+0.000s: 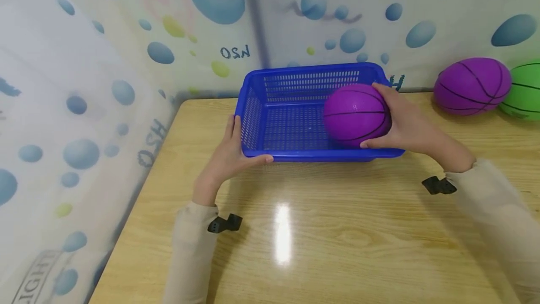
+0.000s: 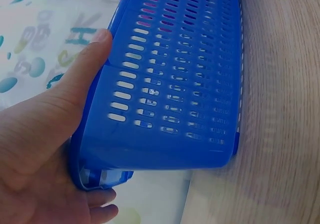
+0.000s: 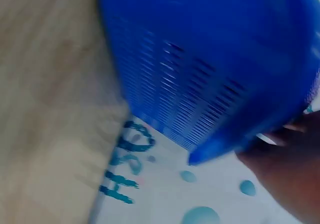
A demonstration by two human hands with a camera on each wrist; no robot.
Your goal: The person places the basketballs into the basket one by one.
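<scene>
A blue plastic basket [image 1: 291, 156] with slotted walls stands on the wooden table near the wall. At its left front corner my left hand [image 1: 228, 154] grips the rim, thumb along the front edge and fingers at the left side. The left wrist view shows my left hand [image 2: 45, 119] with some fingertips under the rim. Inside the basket's right end is a purple ball [image 1: 354, 114] with black lines. My right hand [image 1: 411, 121] holds this ball from the right, its thumb low at the front and fingers towards the back. Its palm overlaps the basket's right rim.
Another purple ball [image 1: 472, 86] sits on the table [image 1: 358, 229] at the back right. Beside it is a green ball [image 1: 525, 90], cut off by the view's edge. A patterned wall [image 1: 278, 32] stands behind the basket, and another runs along the table's left side.
</scene>
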